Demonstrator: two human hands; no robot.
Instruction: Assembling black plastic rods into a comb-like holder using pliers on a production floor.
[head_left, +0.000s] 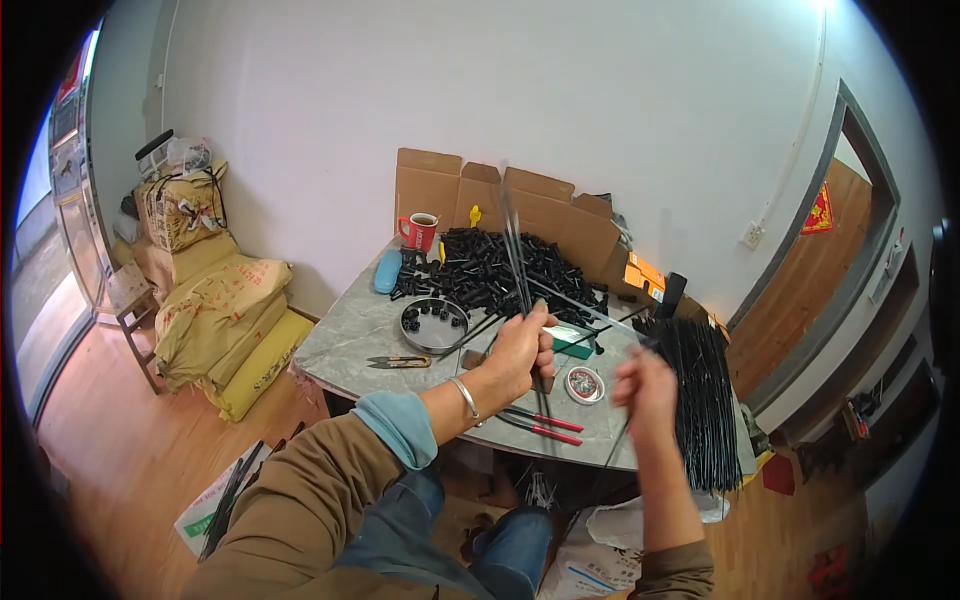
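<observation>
A grey table (pixel 345 345) is seen before a white wall (pixel 330 80). To its left, filled sacks (pixel 225 300) are stacked on the floor. Along the rear of the table, a cardboard sheet (pixel 430 185) is stood upright. At the right end, a thick bundle (pixel 700 400) of long black rods is placed. Before the cardboard, a heap (pixel 490 265) of black parts is spread. Over the middle of the table, several thin rods (pixel 516 255) are gripped in the closed left hand (pixel 520 355), and their blurred upper ends are pointed upward. The right hand (pixel 648 395) is raised between the left hand and the bundle; its fingers are curled, but because of blur it cannot be told whether anything is gripped. In a round tray (pixel 435 338), small black pieces are kept. Red-handled pliers (pixel 560 437) are laid near the front edge. A red mug (pixel 418 235) is set left of the heap, near a blue case (pixel 388 272). Snips (pixel 400 362) are laid just beside the tray, and a small dish (pixel 585 385) is placed between the two hands.
</observation>
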